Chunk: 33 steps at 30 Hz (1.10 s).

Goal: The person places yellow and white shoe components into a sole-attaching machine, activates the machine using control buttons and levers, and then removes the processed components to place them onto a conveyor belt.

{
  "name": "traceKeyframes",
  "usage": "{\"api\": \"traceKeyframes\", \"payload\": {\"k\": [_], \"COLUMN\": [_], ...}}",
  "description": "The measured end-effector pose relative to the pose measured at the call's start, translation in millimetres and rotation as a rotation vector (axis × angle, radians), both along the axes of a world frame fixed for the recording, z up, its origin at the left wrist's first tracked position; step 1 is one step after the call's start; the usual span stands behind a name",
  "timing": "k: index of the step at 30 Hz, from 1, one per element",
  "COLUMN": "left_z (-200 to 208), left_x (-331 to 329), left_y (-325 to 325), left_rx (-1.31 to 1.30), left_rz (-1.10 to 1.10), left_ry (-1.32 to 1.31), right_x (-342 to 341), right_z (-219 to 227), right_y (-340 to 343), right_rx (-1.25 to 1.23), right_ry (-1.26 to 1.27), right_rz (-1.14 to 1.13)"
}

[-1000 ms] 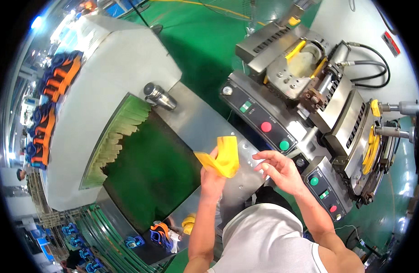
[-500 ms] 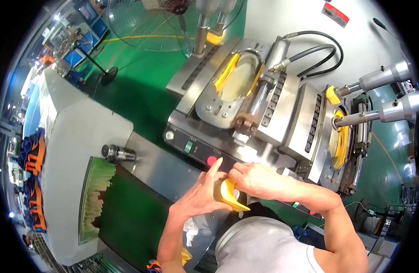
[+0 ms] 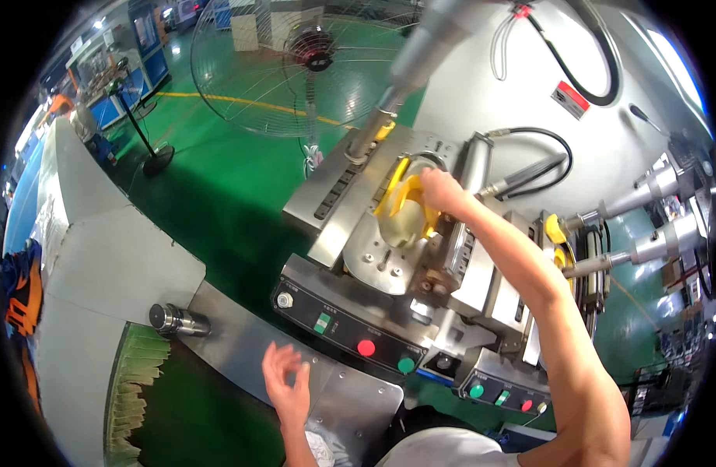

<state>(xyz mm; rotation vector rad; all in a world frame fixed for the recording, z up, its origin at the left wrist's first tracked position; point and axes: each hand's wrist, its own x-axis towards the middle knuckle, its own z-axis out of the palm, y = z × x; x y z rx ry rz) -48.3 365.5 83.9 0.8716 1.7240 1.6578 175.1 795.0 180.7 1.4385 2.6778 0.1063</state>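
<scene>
My right hand (image 3: pixel 443 191) reaches out to the left-hand machine station and has its fingers closed on a curved yellow piece (image 3: pixel 407 189). That piece lies over the pale oval form (image 3: pixel 404 227), which sits in a metal plate with yellow pads (image 3: pixel 394 175) along its sides. The fingertips are partly hidden behind the hand. My left hand (image 3: pixel 286 381) hangs over the grey metal ledge, fingers apart and holding nothing. Below the station runs a black control panel (image 3: pixel 346 335) with a red button (image 3: pixel 365 348) and a green button (image 3: pixel 405 365).
A metal cylinder (image 3: pixel 179 320) stands on the ledge beside a grey machine housing (image 3: pixel 124 241). Thick metal rods (image 3: pixel 373 124) slope over the left station. A second station with its rods (image 3: pixel 599 265) is at the right. A large wire fan (image 3: pixel 307 62) stands beyond.
My hands have parted. The right one has carried the yellow piece forward onto the form, while the left has let go and drawn back. The view has tilted up.
</scene>
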Motion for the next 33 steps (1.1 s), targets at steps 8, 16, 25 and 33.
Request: {"api": "traceKeyframes", "payload": {"k": [8,16,25,33], "left_z": [-88.1,-147.8,-127.0,-146.7], "left_x": [34.1,58.6,44.9,45.7], "left_y": [-102.0,-141.7,-134.2,-126.7], "left_rx": [-0.332,-0.508,-0.521,-0.649], "left_rz": [0.108,0.165,0.124,0.026], "left_ry": [-0.198,-0.298,-0.257,-0.113], "right_x": [2.1,-17.6,-45.7,-39.8], "right_z": [-125.4,-121.9,-120.4,-181.2], "right_y": [135.6,155.6,121.2,127.1], "right_rx": [-0.042,0.044,-0.058,0.050], "right_ry": [-0.121,-0.379,-0.486,-0.708], "right_rz": [-0.430,-0.387,-0.209,-0.192]}}
